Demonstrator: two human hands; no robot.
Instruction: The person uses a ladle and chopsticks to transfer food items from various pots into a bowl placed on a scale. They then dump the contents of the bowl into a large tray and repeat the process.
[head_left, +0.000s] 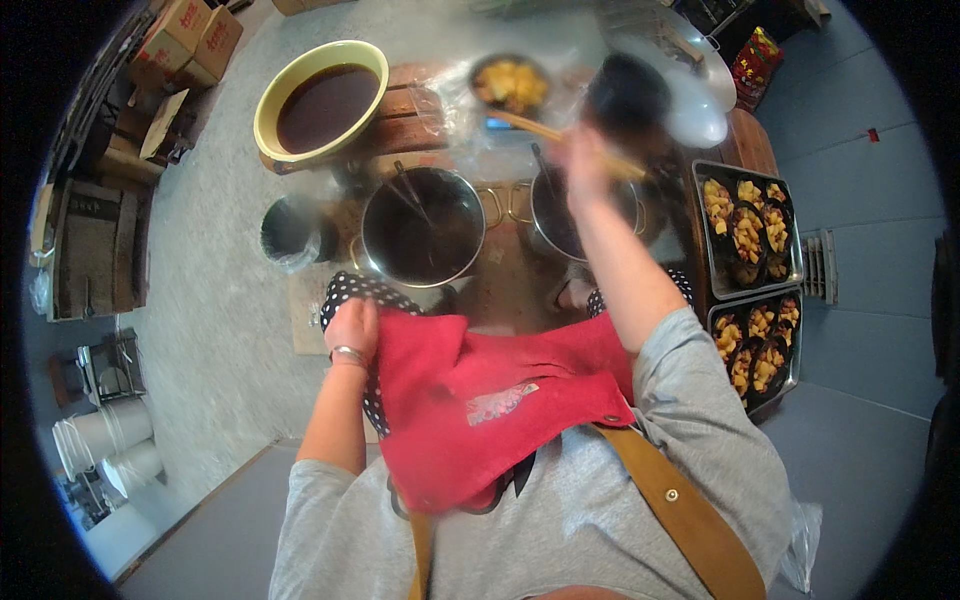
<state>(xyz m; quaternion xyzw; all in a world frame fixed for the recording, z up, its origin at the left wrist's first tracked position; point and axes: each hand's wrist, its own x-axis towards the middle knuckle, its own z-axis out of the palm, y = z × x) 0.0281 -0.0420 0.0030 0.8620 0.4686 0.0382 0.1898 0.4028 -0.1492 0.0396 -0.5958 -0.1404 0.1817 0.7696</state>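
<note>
My right hand (585, 165), blurred, is shut on a pair of wooden chopsticks (540, 128), which point left towards a black bowl of yellow chunks (510, 82), perhaps potato. Below that bowl is a small lit blue display (499, 123). Just beyond my right hand stands a dark round container (628, 91); its contents are too blurred to make out. My left hand (352, 328) rests with curled fingers on the polka-dot cloth over my knee, beside the red apron (502, 375). I see nothing held in it.
Two steel pots (424, 225) (555, 225) with utensils in them stand before my knees. A yellow basin (266, 124) of dark liquid sits back left, above a lined bucket (289, 232). Metal trays (701, 225) (787, 375) at right hold several filled black bowls. Steam hazes the view.
</note>
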